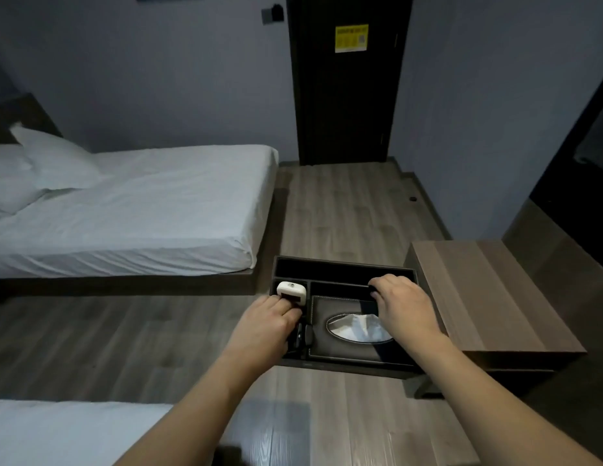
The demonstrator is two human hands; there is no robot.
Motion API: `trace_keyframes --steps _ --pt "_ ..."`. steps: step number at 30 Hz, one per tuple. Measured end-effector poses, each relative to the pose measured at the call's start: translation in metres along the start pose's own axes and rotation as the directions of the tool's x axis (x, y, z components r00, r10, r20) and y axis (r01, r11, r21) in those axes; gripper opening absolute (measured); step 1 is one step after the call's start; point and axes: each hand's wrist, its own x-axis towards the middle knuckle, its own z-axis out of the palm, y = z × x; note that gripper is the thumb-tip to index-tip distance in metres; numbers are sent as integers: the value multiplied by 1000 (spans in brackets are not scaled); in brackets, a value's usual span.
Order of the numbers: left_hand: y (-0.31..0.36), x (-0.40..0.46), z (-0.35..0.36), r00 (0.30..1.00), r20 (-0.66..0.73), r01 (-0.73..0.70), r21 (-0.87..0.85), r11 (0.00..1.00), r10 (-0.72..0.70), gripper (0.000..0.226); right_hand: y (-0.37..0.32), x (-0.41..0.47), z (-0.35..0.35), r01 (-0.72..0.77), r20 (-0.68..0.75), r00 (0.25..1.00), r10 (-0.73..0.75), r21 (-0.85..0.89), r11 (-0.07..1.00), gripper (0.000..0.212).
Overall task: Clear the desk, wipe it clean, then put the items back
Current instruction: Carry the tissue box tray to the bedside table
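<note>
Tray (344, 264): dark, divided into compartments, and I see it held up over the wooden floor (344, 210), just left of the desk (488, 290), its right edge close to the desk's corner. My left hand (270, 321) grips the tray's left side, fingers curled down into the narrow left compartment. My right hand (402, 304) grips a divider near the back right, fingers hooked over its edge.

Inside the tray, a dark tissue box (347, 344) fills the large near-right compartment, with white tissue (359, 327) showing through the oval slot in its top; my right wrist covers the slot's right end. A small white gadget (291, 290) sits in the little left compartment, touching my left fingers; I cannot tell what it is. Some small black items (305, 336) lie in the narrow slot beside the tissue box, too dark to make out. The long compartment along the far edge looks dark inside.

The desk top is wood-grain, in lighter and darker bands. To the left stands a bed (142, 210) with a white sheet and pillows (47, 163). A second white bed corner (74, 432) shows at the lower left. Beyond the floor is a dark door (347, 105) carrying a yellow notice (351, 38).
</note>
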Motion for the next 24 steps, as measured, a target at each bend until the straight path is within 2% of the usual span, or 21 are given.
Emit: trace_keyframes --steps 5,12,18,24 --pt "-43 83 7 999 23 -28 73 997 26 41 31 74 30 -77 57 996 74 50 996 15" --pt "-99 197 52 988 113 -105 32 994 101 38 83 153 83 -186 177 968 177 35 982 25" --pt "-143 307 96 952 171 -252 -32 967 254 40 129 215 119 -360 242 905 350 -5 933 26" --pt "-155 436 129 879 158 -444 -77 893 450 39 192 258 125 -531 207 822 531 -61 845 26"
